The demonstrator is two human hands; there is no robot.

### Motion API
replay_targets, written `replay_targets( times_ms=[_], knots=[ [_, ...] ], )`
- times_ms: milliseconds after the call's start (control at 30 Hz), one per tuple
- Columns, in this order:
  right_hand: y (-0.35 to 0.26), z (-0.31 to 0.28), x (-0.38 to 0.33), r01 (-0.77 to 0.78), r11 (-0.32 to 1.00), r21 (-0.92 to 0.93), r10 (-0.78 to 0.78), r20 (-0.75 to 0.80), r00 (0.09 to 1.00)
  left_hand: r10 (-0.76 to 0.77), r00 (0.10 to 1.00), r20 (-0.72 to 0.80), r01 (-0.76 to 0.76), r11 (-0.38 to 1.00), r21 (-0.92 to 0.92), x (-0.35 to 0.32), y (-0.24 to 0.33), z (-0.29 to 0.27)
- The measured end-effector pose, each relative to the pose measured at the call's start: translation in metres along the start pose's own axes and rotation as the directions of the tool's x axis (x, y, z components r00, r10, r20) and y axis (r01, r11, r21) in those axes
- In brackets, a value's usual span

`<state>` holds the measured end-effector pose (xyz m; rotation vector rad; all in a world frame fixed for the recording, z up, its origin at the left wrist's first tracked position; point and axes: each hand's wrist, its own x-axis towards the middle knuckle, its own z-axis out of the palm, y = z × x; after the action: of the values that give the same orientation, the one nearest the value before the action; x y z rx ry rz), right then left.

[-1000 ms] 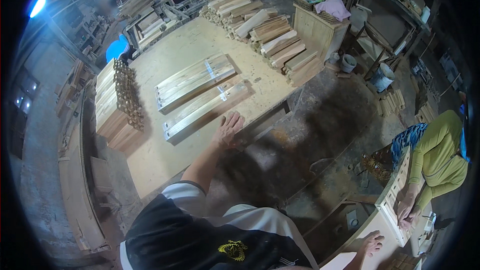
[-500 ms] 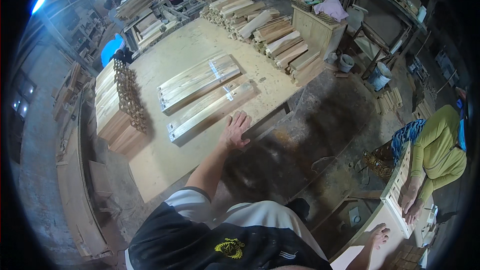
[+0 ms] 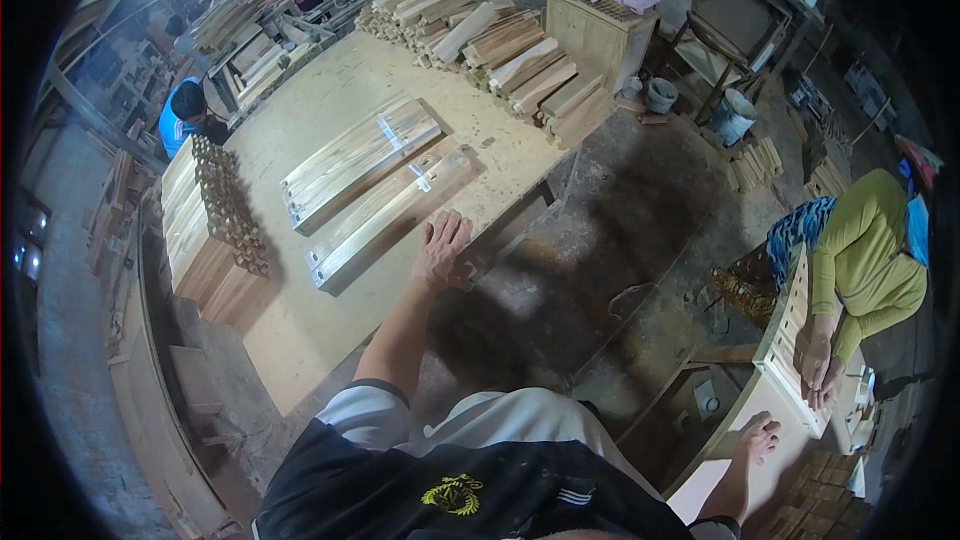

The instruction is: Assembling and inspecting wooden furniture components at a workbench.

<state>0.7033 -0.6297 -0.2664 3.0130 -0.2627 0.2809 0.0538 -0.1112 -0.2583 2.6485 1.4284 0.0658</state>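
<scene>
My left hand (image 3: 442, 248) rests at the near edge of a pale wooden table (image 3: 300, 340), palm down with the fingers spread. Just beyond it lies a narrow bundle of wooden pieces (image 3: 385, 215), with a whitish strip across it. A wider bundle (image 3: 355, 165), marked by a similar strip, lies parallel behind. Down at the right, my right hand (image 3: 760, 437) is over a pale panel (image 3: 795, 410), its fingers slightly curled but apart and holding nothing. Whether it touches the panel I cannot tell. A co-worker's two hands (image 3: 822, 370) are close beyond it, at the slotted edge of the panel.
Stacked wooden pieces (image 3: 215, 230) stand at the table's left end. Rows of loose wood sticks (image 3: 500, 45) line its far right side. Buckets (image 3: 733, 115) and a wooden cabinet (image 3: 600, 35) stand beyond. A co-worker in yellow-green sleeves (image 3: 870, 250) leans in at the right; another in blue (image 3: 183, 115) is far left.
The whole view has shifted, so the table and bundles appear farther left. At the far left, the person in blue shows more of the head. My hands keep about the same places.
</scene>
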Motion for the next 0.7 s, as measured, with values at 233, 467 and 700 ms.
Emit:
replay_targets(
  times_ms=[233, 467, 700],
  knots=[
    [0.000, -0.003, -0.003, 0.001, 1.000, -0.008, -0.001, 0.031, 1.000, -0.019, 1.000, -0.014, 0.019, 1.000, -0.018, 0.003, 0.000, 0.004],
    [-0.001, -0.006, -0.002, 0.032, 0.999, 0.017, -0.032, 0.010, 0.999, -0.025, 1.000, -0.017, 0.025, 1.000, 0.008, 0.004, -0.001, 0.008],
    [-0.002, -0.012, -0.005, 0.030, 0.999, 0.028, -0.031, 0.018, 0.999, -0.033, 0.999, -0.027, 0.032, 0.999, -0.029, 0.001, 0.005, 0.001]
  ],
)
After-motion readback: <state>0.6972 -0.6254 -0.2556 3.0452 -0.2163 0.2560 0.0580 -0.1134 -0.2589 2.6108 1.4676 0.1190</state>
